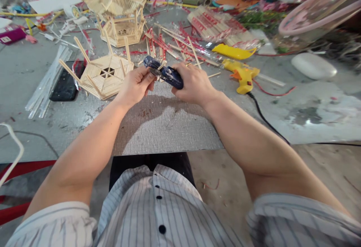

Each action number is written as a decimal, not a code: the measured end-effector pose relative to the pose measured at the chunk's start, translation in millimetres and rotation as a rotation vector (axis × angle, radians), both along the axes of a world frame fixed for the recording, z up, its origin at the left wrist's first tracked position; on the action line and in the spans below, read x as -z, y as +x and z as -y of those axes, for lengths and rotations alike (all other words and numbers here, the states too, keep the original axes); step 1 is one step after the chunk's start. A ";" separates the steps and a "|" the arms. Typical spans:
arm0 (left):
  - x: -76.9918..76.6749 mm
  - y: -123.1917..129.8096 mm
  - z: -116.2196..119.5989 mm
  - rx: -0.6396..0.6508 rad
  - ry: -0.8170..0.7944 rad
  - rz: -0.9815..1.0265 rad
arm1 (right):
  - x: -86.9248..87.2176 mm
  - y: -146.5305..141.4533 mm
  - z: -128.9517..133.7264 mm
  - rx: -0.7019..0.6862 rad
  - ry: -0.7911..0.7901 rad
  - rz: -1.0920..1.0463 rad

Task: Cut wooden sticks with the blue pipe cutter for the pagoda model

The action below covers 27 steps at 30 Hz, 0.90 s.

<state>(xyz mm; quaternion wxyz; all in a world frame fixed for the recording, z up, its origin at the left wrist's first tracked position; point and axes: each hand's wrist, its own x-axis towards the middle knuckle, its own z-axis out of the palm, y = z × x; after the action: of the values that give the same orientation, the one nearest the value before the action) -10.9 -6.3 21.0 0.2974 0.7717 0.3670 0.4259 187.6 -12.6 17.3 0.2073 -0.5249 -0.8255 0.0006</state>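
Observation:
My right hand is wrapped round the dark blue handles of a cutting tool, whose head points left. My left hand is closed at the tool's left end, and what its fingers pinch is too small to make out. A short piece of wooden stick shows by the tool's jaws. Just left of my left hand lies a hexagonal base of wooden sticks with several upright posts. Behind it stands a tiered wooden-stick pavilion.
A yellow glue gun with a black cord and a yellow-handled saw-like tool lie to the right, near a white oval object. At left are clear glue sticks and a black phone. Wrapped sticks are behind.

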 end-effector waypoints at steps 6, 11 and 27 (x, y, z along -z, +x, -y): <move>-1.4 0.2 0.6 -0.044 0.031 -0.026 | -6.6 -3.6 4.5 0.082 -0.030 0.020; -0.3 -1.4 -0.6 -0.052 0.074 -0.025 | -8.1 -6.6 6.6 0.110 -0.017 0.029; 5.9 -3.0 0.8 -0.188 0.273 -0.127 | 3.3 0.1 -0.3 -0.016 0.012 -0.072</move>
<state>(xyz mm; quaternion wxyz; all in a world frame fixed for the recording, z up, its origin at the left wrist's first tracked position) -13.9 -7.1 15.1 0.1248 0.7927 0.3941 0.4479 187.7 -12.3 14.0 0.2399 -0.5165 -0.8218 0.0163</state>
